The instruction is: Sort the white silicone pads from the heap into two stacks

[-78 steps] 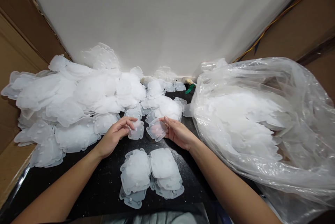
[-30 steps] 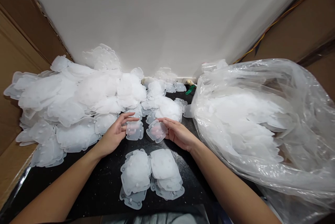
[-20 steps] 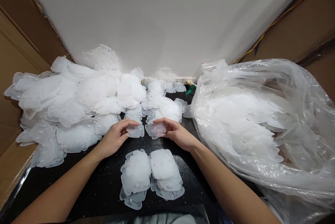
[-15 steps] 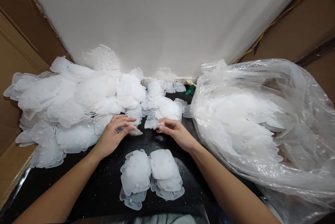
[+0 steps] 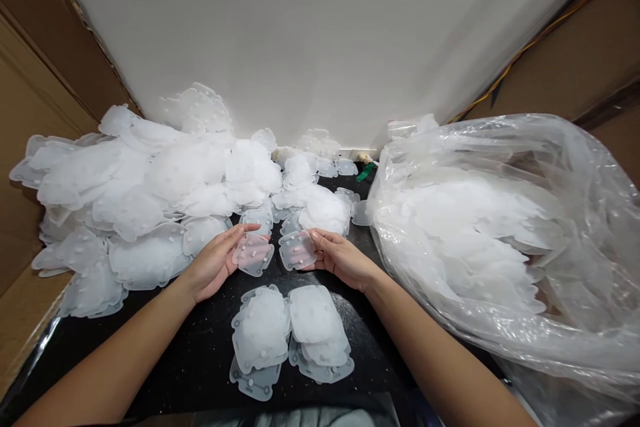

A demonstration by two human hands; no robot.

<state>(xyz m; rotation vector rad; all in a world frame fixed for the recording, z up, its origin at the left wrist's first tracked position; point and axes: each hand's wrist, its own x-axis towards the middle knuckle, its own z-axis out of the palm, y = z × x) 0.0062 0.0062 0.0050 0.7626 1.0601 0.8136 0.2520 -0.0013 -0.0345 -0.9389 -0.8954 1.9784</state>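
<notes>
My left hand (image 5: 220,262) holds a thin translucent plastic sheet (image 5: 254,255) with small round bumps, its face turned up toward me. In my right hand (image 5: 340,256) is a matching translucent plastic sheet (image 5: 296,250), gripped at its right edge. A narrow gap separates the two sheets. Fingers show through both of them. Just below lie two small stacks of the same sheets, a left stack (image 5: 263,330) and a right stack (image 5: 315,320), side by side on the black table (image 5: 190,354).
A large heap of sheets (image 5: 120,180) covers the left and back of the table. Smaller piles (image 5: 325,210) lie behind my hands. On the right a clear plastic bag (image 5: 590,214) holds many more. A white wall (image 5: 320,47) stands behind, with cardboard (image 5: 30,60) at the sides.
Both sheets have been tilted from nearly edge-on to facing me. My hands have turned with them, palms more upward. The stacks below look the same.
</notes>
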